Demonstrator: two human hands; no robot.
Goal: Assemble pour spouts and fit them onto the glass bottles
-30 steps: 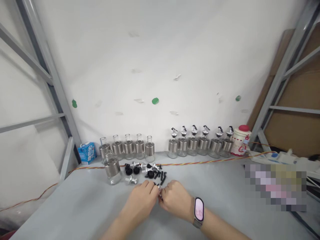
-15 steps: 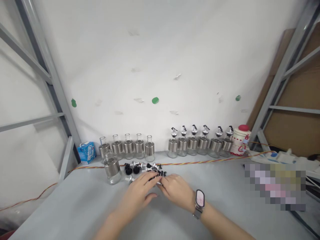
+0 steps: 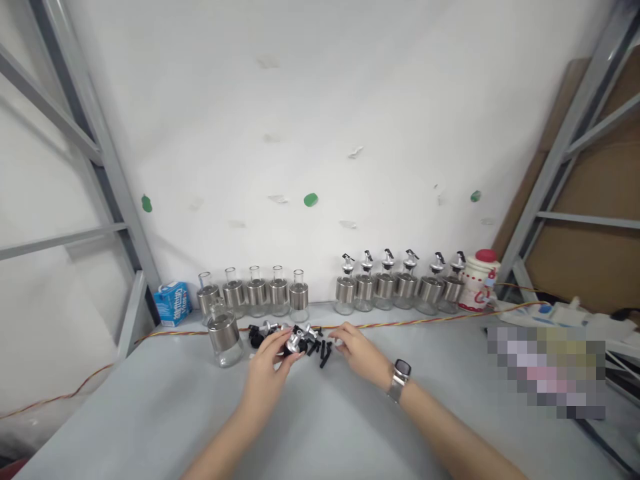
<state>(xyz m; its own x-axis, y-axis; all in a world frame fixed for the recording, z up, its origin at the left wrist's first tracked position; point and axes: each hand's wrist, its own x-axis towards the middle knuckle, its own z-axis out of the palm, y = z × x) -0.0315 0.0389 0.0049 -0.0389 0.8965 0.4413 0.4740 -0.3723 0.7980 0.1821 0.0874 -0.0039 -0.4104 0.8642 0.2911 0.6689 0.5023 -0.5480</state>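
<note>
Left hand (image 3: 267,370): fingers pinched on a silver spout (image 3: 293,343), held just above the table (image 3: 350,427).
Right hand (image 3: 361,353): fingers loosely spread, holding nothing, beside the black parts (image 3: 320,349).
Bottle (image 3: 223,333): left of the spout.

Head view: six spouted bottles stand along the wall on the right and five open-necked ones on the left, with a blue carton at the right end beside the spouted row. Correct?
Not quite. The head view shows the blue carton at the left end, beside the open-necked bottles; the spouted bottles are as stated.
</note>
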